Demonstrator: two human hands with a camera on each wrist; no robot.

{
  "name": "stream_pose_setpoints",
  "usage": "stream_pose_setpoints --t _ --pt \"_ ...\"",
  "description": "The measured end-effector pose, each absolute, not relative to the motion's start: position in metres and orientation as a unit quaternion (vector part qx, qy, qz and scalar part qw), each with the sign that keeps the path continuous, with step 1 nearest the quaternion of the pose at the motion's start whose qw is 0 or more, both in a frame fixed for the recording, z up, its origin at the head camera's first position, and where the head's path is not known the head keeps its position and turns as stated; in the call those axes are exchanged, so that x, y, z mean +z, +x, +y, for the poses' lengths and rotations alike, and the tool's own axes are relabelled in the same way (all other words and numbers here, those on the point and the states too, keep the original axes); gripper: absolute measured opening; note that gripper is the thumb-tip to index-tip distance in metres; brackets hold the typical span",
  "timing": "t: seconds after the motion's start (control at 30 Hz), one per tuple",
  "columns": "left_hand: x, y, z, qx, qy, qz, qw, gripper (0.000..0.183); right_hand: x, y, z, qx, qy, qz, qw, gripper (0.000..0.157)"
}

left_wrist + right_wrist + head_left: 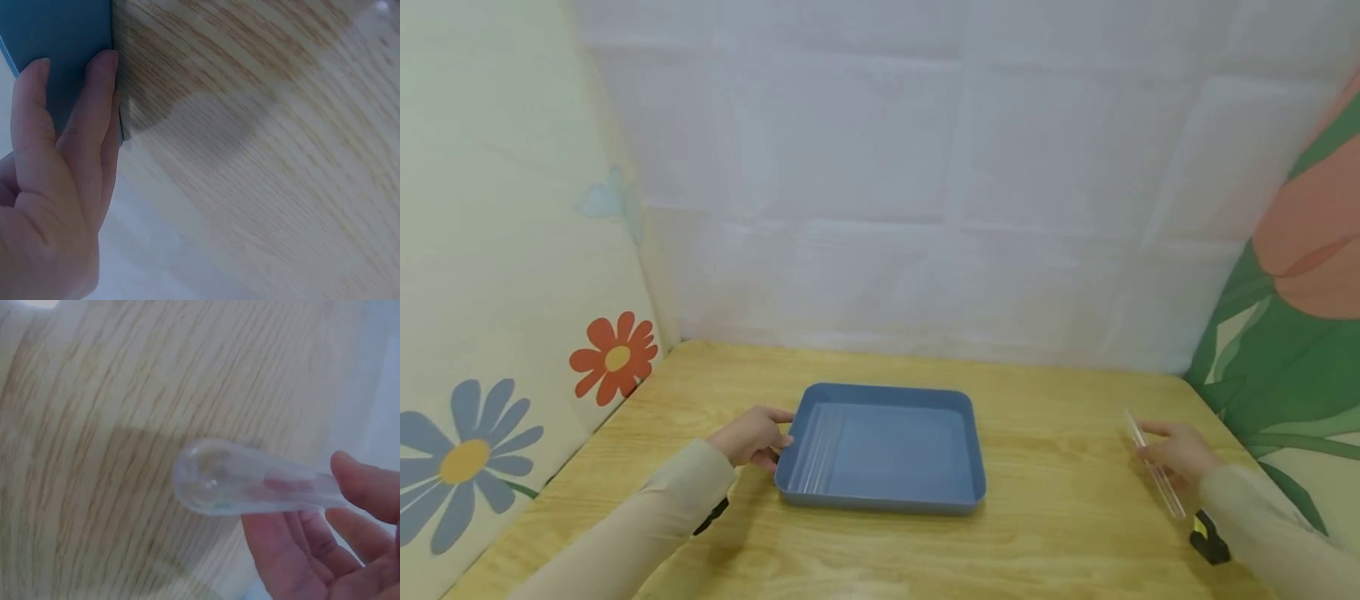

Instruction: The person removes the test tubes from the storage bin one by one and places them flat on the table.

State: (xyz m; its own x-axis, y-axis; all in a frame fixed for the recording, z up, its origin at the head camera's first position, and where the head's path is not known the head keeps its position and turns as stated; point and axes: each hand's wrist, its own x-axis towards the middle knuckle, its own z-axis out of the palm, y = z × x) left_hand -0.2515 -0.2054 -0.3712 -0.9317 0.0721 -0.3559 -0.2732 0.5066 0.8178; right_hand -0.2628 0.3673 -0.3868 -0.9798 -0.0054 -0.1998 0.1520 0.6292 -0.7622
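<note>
A clear test tube [1165, 487] with a rounded end is pinched between the thumb and fingers of my right hand [1183, 454], over the right side of the table. In the right wrist view the tube's rounded end [209, 478] points away from the hand [312, 550]. My left hand [754, 435] touches the left side of a shallow blue tray [887, 503]. Its extended fingers [100, 81] lie against the tray's outer wall [69, 28] in the left wrist view. Inside the tray, several clear tubes [817, 450] lie side by side along the left end.
The tray stands on a wood-grain table [1045, 517]. Behind the table hangs a white creased cloth [880, 208]. Flower-printed cloths flank it, one on the left [512, 250] and one on the right [1300, 333].
</note>
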Motion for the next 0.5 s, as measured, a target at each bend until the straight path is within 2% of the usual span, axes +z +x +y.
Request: stream_pose_setpoints --t 0.5 --pt "-0.3679 -0.2552 -0.2004 0.492 -0.061 0.85 0.178 0.052 -0.3868 -0.2685 0.3756 -0.369 0.029 0.926 0.072 0.059"
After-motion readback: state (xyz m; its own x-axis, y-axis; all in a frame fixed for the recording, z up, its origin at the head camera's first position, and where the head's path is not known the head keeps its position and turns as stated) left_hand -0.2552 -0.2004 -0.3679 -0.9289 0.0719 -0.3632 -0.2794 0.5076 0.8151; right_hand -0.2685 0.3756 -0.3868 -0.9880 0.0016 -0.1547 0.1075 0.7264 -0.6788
